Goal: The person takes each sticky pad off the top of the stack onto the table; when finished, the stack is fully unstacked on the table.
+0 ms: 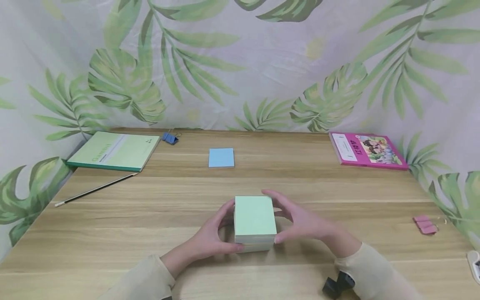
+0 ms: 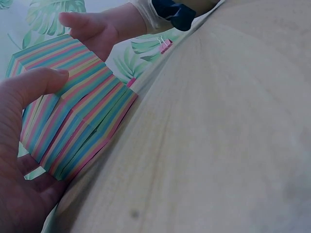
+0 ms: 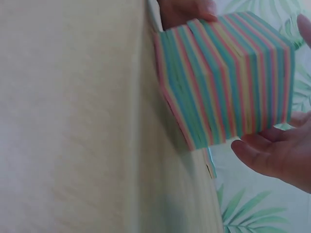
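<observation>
A thick block of sticky notes (image 1: 255,215) with a pale green top stands on the table before me. In the left wrist view, the block (image 2: 80,104) shows striped sides in pink, yellow, blue and green, its layers slightly uneven. My left hand (image 1: 211,237) grips it from the left, thumb on the near side and fingers round behind. On the right, my right hand (image 1: 301,218) has its fingers spread; its thumb is right at the near corner. The right wrist view shows the right hand (image 3: 284,153) close beside the striped block (image 3: 228,80), index finger raised away from it.
Farther back lies a blue sticky pad (image 1: 221,158). A green notebook (image 1: 114,151), a blue binder clip (image 1: 170,138) and a pencil (image 1: 96,190) are at left. To the right are a pink book (image 1: 369,151), a pink binder clip (image 1: 425,225) and a white object (image 1: 474,260) at the edge.
</observation>
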{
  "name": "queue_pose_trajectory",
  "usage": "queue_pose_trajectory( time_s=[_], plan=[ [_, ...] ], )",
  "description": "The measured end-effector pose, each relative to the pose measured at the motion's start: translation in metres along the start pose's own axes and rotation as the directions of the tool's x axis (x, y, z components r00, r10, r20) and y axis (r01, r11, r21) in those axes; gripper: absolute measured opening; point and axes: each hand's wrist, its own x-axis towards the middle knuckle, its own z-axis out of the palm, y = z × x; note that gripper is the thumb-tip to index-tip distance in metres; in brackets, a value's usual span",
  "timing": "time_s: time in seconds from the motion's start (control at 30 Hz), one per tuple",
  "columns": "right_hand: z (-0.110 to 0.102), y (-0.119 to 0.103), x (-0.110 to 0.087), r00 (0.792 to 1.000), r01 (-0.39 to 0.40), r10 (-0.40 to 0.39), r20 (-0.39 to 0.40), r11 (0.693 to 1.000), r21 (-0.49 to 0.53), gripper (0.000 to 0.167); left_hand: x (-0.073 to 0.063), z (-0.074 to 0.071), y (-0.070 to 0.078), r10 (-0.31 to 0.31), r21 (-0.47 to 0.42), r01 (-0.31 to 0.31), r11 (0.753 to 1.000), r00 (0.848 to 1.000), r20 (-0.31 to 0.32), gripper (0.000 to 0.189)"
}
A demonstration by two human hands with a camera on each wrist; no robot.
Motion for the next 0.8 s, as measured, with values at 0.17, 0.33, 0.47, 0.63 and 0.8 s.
queue_pose_trajectory(
  time_s=[0.17, 0.33, 0.47, 0.63, 0.8],
  plan=[
    [0.010, 0.001, -0.001, 0.996, -0.042, 0.037, -0.087, 0.998, -0.053, 0.092, 0.000, 0.000, 0.000, -0.001, 0.008, 0.001, 1.000, 1.000, 0.000, 0.090],
    [0.012, 0.004, -0.003, 0.992, -0.047, 0.040, -0.124, 0.997, -0.056, 0.088, 0.000, 0.001, 0.000, -0.002, 0.012, 0.002, 1.000, 1.000, 0.000, 0.089],
    [0.010, 0.007, -0.008, 0.991, -0.023, 0.018, -0.133, 0.999, -0.040, 0.084, 0.000, 0.001, 0.001, 0.000, 0.008, 0.000, 1.000, 1.000, 0.000, 0.088],
    [0.001, 0.010, -0.018, 0.991, -0.027, 0.030, -0.132, 0.999, 0.028, 0.081, 0.000, 0.001, 0.001, 0.004, 0.004, -0.004, 1.000, 1.000, 0.000, 0.086],
    [-0.013, 0.013, -0.031, 0.994, 0.023, 0.003, -0.110, 0.972, 0.232, 0.082, 0.000, 0.001, 0.001, 0.008, -0.004, -0.008, 1.000, 1.000, -0.005, 0.085]
  ],
)
